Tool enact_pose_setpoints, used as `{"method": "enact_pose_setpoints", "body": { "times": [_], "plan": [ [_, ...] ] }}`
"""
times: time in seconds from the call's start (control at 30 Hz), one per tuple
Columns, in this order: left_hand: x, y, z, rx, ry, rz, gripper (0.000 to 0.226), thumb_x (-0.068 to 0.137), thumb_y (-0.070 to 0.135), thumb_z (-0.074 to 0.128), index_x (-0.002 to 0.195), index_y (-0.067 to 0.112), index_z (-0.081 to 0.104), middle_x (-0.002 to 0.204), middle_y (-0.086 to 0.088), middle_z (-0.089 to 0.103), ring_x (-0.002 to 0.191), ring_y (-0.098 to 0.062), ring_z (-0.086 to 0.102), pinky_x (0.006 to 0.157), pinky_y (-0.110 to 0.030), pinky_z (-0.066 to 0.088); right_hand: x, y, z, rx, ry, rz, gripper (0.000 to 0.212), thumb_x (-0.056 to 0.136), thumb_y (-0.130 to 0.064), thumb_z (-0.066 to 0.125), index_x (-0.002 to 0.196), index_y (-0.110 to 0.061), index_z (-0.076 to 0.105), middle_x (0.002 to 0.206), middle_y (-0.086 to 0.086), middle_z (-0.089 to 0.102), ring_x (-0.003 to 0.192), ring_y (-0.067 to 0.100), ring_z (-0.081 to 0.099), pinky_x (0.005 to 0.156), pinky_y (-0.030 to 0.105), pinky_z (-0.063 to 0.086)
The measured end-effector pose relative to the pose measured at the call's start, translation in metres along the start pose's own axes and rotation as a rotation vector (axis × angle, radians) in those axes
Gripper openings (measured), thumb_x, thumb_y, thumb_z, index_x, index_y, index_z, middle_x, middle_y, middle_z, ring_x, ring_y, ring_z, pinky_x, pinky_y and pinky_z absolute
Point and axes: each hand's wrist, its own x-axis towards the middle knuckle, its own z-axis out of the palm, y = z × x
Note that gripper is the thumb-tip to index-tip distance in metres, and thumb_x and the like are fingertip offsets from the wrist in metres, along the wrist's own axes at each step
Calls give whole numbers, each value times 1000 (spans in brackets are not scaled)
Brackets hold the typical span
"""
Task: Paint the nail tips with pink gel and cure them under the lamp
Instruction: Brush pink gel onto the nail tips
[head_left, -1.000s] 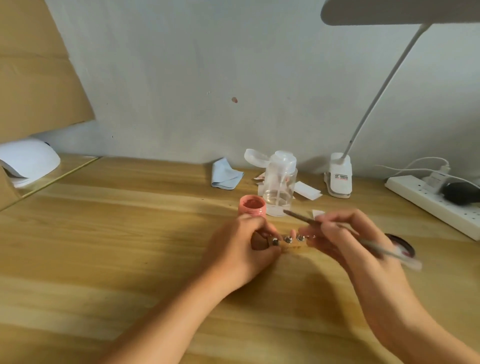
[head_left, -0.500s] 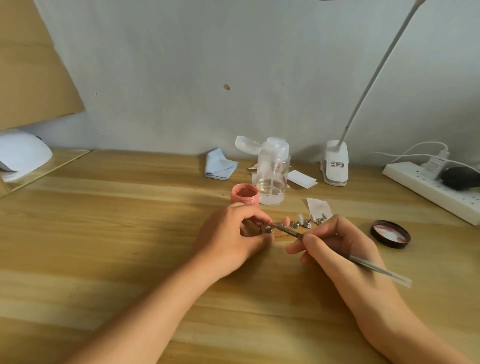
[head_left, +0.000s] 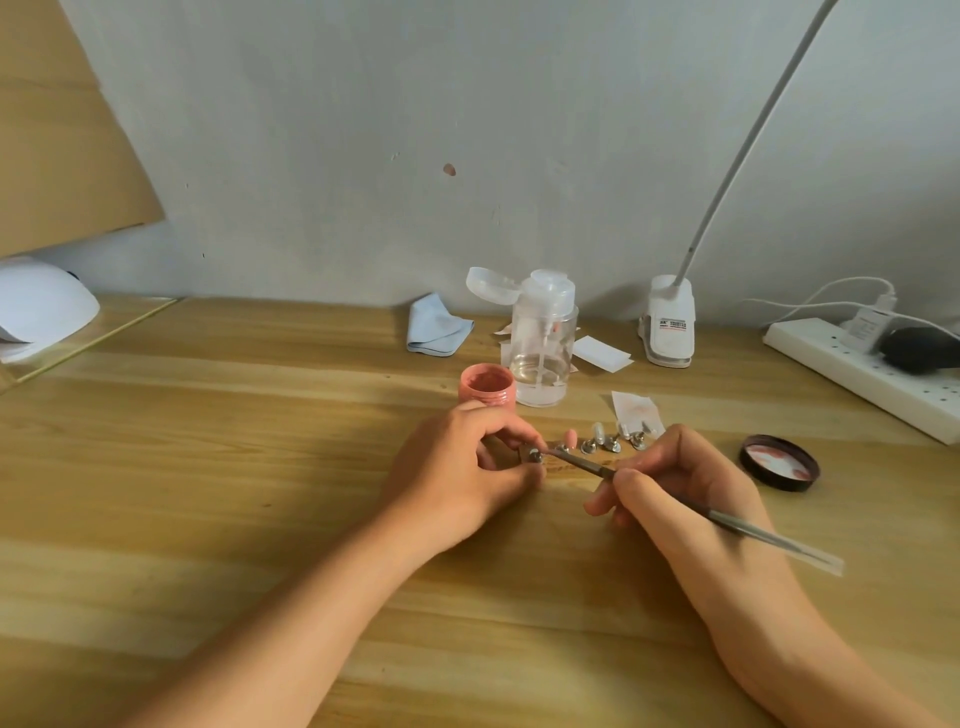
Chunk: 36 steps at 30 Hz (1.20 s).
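On the wooden tabletop (head_left: 208, 467), near the middle, the person's two hands come close together. The left hand (head_left: 462, 467) has its fingers curled and pinches a small metal stand (head_left: 532, 456) between thumb and fingers. The right hand (head_left: 675, 499) grips a thin brush (head_left: 737, 519) like a pencil. The brush slants up to the left, and its tip touches the top of the small metal stand. I cannot tell if a nail tip sits on that stand, because the fingers and the brush tip cover it.

Just behind the brush, a short row of nail tips (head_left: 597, 432) stands on little metal feet on the tabletop. The pink nail tip (head_left: 570, 437) is at the left end of the row. The others look clear.

Just behind the left hand stands the open pot of pink gel (head_left: 487, 383). Its dark lid (head_left: 779, 462) lies to the right of the right hand, inside up, with pink smears in it. A clear pump bottle (head_left: 543, 343) stands just beside the pot, on its right, with its cap flipped open. A folded blue cloth (head_left: 439, 327) lies to the left of the bottle, near the wall. Small bits of white paper (head_left: 602, 353) lie around the bottle.

A white clip lamp (head_left: 670, 332) sits by the wall, and its thin neck goes up out of sight. A white power strip (head_left: 857, 374) lies at the far right with plugs in it. Far off at the left edge sits a round white nail lamp (head_left: 41, 306), well apart from the hands.
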Motion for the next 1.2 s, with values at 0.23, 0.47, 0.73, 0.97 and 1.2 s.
{"method": "enact_pose_setpoints", "body": {
  "times": [0.23, 0.47, 0.73, 0.97, 1.2],
  "plan": [
    [0, -1, 1, -6, -1, 5, 27, 73, 28, 83, 79, 49, 67, 91, 22, 63, 57, 1, 51, 60, -19, 41, -1, -1, 1, 13, 9, -8, 13, 86, -1, 61, 78, -6, 53, 71, 8, 74, 60, 6, 58, 60, 20, 45],
    [0, 0, 0, -13, 3, 4, 28, 73, 27, 84, 78, 49, 67, 91, 21, 64, 56, 2, 50, 59, -20, 39, -1, -4, 2, -3, 17, -4, 9, 84, 1, 60, 79, -3, 53, 70, 9, 73, 61, 10, 59, 62, 28, 45],
    [-1, 0, 0, -7, 1, -1, 23, 74, 29, 83, 84, 45, 71, 91, 21, 63, 57, 1, 50, 61, -21, 42, -2, -3, 2, -9, 15, -16, 9, 86, -1, 60, 80, -3, 54, 71, 6, 74, 60, 12, 54, 59, 24, 43],
    [-3, 3, -1, 35, 10, -13, 20, 74, 32, 83, 88, 41, 73, 92, 23, 63, 61, 1, 53, 57, -11, 37, -2, -5, 3, -36, 32, -26, 10, 85, -1, 60, 78, -5, 54, 71, 6, 74, 62, 14, 57, 59, 26, 44],
    [-2, 3, -2, 36, -8, -14, 19, 74, 35, 81, 85, 46, 70, 91, 25, 62, 64, 4, 53, 58, -13, 34, -3, -5, 1, -35, 55, -107, 11, 87, 2, 59, 81, -5, 54, 70, 8, 72, 60, 13, 59, 59, 25, 45]
  ]
}}
